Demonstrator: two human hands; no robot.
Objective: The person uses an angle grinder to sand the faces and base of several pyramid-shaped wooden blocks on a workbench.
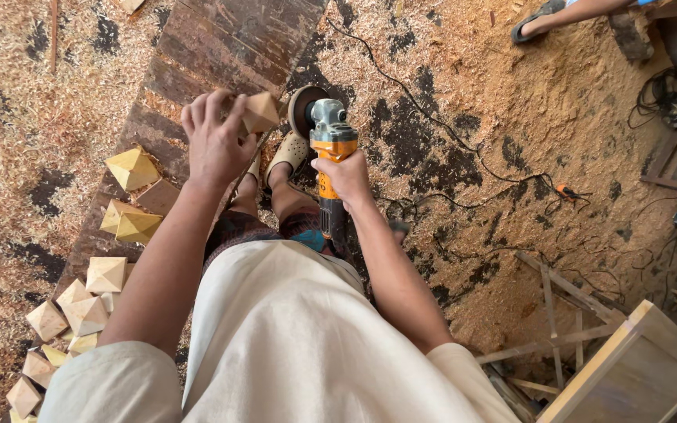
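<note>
Firmly, left-hand fingers (211,119) clasp a wooden pyramid block (261,112) beside the grinder (327,141).

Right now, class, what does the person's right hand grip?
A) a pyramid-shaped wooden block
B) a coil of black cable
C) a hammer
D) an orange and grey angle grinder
D: the right hand wraps the body of the angle grinder, its disc beside the wooden block held in the left hand.

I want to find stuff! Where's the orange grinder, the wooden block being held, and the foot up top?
Orange-and-grey angle grinder (332,145), head view, orange body.
Pale pointed wooden block (261,112), head view, side face.
Another person's sandalled foot (533,27), head view, sandal.
</note>
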